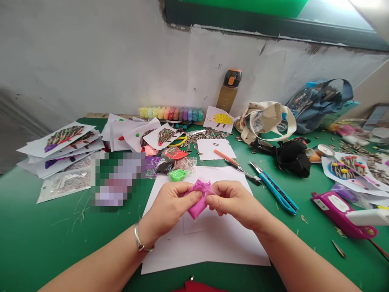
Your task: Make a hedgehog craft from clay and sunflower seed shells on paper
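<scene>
Both of my hands hold a small packet of bright pink clay (pixel 197 202) above a white sheet of paper (pixel 219 243) on the green table (pixel 45 239). My left hand (pixel 170 205) grips the packet's lower part with thumb and fingers closed. My right hand (pixel 234 200) pinches the packet's top edge. A silver bangle sits on my left wrist. Just beyond my hands lie more clay packets: green (pixel 178 174), red (pixel 174 153), black and purple.
Paper collages with sunflower seeds are stacked at the left (pixel 60 140) and lie at the right (pixel 349 166). A blue utility knife (pixel 275 188), an orange pencil (pixel 226 157), a row of coloured clay (pixel 172 113), a bottle (pixel 229 89), bags and a pink device (pixel 340 213) surround the sheet.
</scene>
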The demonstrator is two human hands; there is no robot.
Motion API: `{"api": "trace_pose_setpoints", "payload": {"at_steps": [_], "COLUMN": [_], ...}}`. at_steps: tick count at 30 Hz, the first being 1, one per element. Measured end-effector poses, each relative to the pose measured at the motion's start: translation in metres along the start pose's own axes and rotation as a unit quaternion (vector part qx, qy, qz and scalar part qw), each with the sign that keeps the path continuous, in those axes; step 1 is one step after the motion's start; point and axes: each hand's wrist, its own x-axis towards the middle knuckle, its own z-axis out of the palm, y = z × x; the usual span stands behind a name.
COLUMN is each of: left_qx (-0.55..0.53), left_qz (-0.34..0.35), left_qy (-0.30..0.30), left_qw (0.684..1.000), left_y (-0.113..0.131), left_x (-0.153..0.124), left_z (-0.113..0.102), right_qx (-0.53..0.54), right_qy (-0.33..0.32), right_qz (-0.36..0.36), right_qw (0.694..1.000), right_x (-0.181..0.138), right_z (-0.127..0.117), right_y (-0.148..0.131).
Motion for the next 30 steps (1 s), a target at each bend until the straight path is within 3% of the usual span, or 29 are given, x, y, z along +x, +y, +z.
{"api": "trace_pose_setpoints", "payload": {"at_steps": [7,14,23,30], "left_qx": [-0.003,0.029,0.020,0.038], "left_qz": [-0.015,0.000,-0.002,0.013], "left_qy": [-0.033,-0.007,-0.053,-0.025], "left_qw": [0.999,1.000,0.998,0.999], "left_y": [0.0005,0.0040,0.0031,0.0013], "left_x": [0.0023,-0.0012,0.0007,-0.0013], "left_z": [0.0024,0.0010,0.0000,-0.0017], "right_qx": [-0.055,0.003,-0.018,0.017], "right_qy": [-0.004,-0.016,0.004,0.006], "right_qz": [-0.038,0.000,-0.009,0.004], "right_qw": [0.998,1.000,1.000,1.000], "right_x": [-0.0019,0.0017,-0.0033,-0.0013], "right_z": [-0.0021,-0.0003,-0.0028,-0.0010], "right_y": [0.0007,-0.0007,-0.0011,-0.0022]}}
